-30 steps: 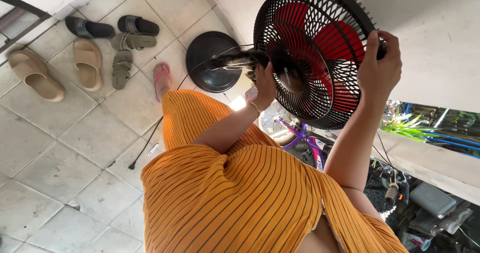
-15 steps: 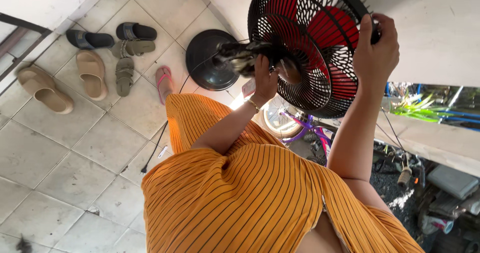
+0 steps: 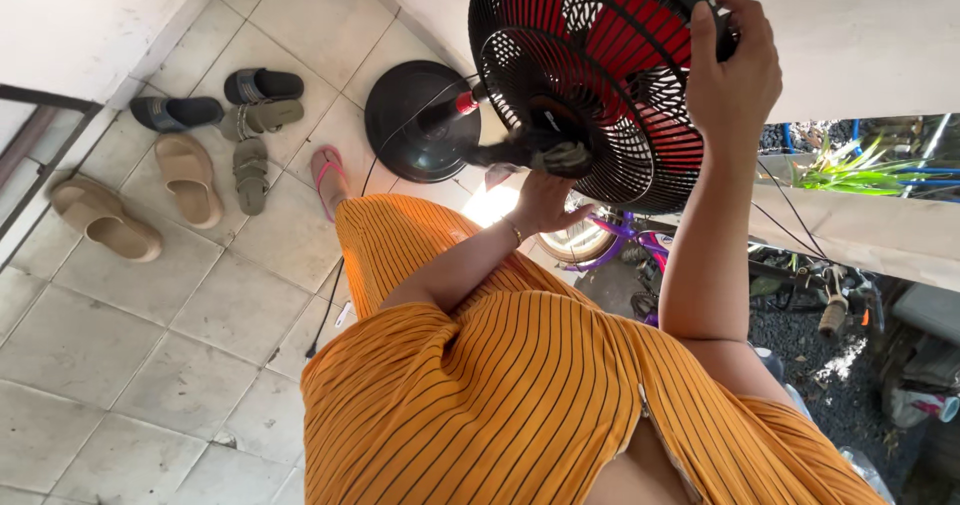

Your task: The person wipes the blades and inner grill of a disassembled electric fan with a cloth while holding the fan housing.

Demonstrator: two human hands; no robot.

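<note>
A standing fan with a black grille (image 3: 560, 25) and red blades is tilted towards me, its round black base (image 3: 415, 125) on the tiled floor. My right hand (image 3: 735, 65) grips the grille's upper right rim. My left hand (image 3: 545, 203) is just under the grille's centre and holds a dark, dusty brush (image 3: 530, 152) against the front of the grille. My orange striped dress (image 3: 500, 395) fills the lower part of the view.
Several sandals and slippers (image 3: 185, 175) lie on the tiles at the left, with a pink flip-flop (image 3: 327, 177) near the fan base. The fan's cord (image 3: 330, 295) trails across the floor. A purple bicycle (image 3: 610, 235), a low wall (image 3: 860, 230) and plants (image 3: 850, 170) are at the right.
My left hand has dropped from the grille's hub to below it, and the brush has swung across the centre. The fan has shifted up and left in view; my right hand keeps its grip.
</note>
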